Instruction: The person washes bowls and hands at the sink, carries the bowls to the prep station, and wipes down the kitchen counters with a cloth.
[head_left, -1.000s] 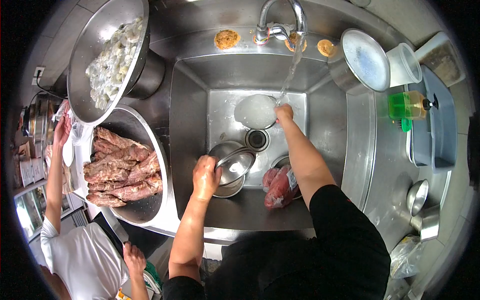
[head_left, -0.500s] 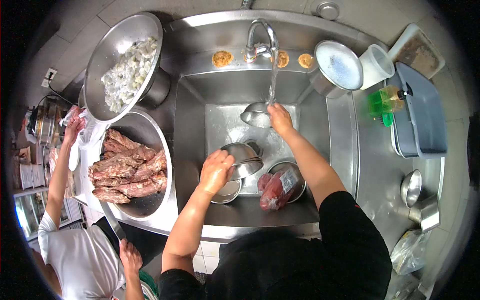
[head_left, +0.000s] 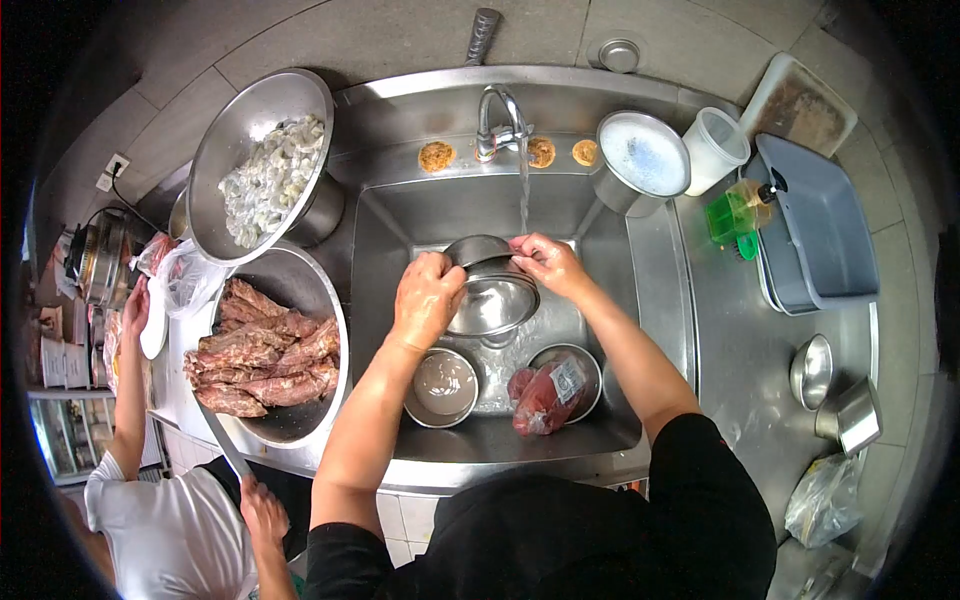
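Note:
Over the sink (head_left: pixel 390 290), my left hand (head_left: pixel 428 300) is closed on the rims of shiny metal bowls (head_left: pixel 495 308). My right hand (head_left: pixel 552 268) pinches the rim of another metal bowl (head_left: pixel 476 250), which sits against the far side of the first ones. A stream of water runs from the faucet (head_left: pixel 502 115) just beyond my right fingers. Below my hands, a round metal container (head_left: pixel 441 388) of cloudy water stands in the sink. Beside it, wrapped red meat (head_left: pixel 550 396) with a label leans in a second metal container (head_left: pixel 592 378).
At left are a tilted bowl of shrimp (head_left: pixel 270 185) and a large bowl of meat pieces (head_left: pixel 265 355). Another person's hand (head_left: pixel 263 512) holds a knife (head_left: pixel 230 447). A pot of foamy liquid (head_left: pixel 643 155), a green bottle (head_left: pixel 738 212) and a grey tub (head_left: pixel 815 225) stand right.
My right hand has brought its bowl from under the stream toward the bowls in my left hand, and they now meet. My left hand has risen slightly. The view has shifted.

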